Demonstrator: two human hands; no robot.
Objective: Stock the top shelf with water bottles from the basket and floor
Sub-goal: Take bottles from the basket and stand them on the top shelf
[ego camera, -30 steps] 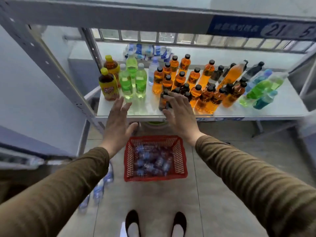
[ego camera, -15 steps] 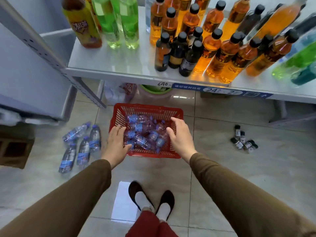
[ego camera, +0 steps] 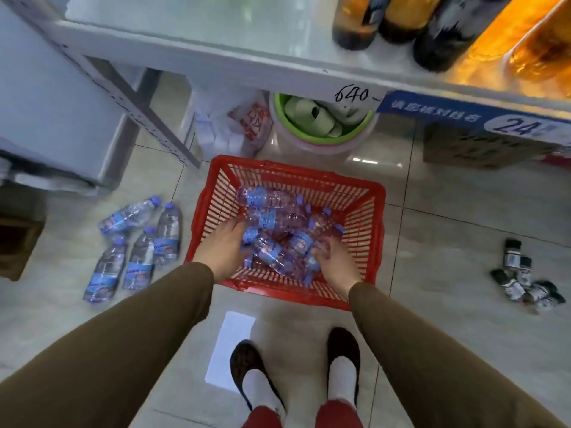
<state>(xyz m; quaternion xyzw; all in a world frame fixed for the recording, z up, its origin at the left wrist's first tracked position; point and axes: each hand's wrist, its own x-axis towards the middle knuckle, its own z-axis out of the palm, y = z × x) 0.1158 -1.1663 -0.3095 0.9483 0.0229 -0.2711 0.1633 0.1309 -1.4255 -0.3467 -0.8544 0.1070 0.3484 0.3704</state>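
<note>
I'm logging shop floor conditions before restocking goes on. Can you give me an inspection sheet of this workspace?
Surface: glossy pale tiled floor; white sheet by the feet.
Job's things: red slatted plastic basket holding clear blue-capped water bottles; five more bottles lie left of it.
Clutter: small dark bottles on the right; green-rimmed bucket and white plastic bag under the shelf.
Grippers: left hand and right hand among the basket bottles; grip unclear.
Cables: nothing seen.
Surroundings: white shelf with dark and orange bottles.

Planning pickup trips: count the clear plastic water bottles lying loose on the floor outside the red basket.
5, clustered left of the red plastic basket: upper-left, upper-right, middle, lower-left, one partly hidden.
</note>
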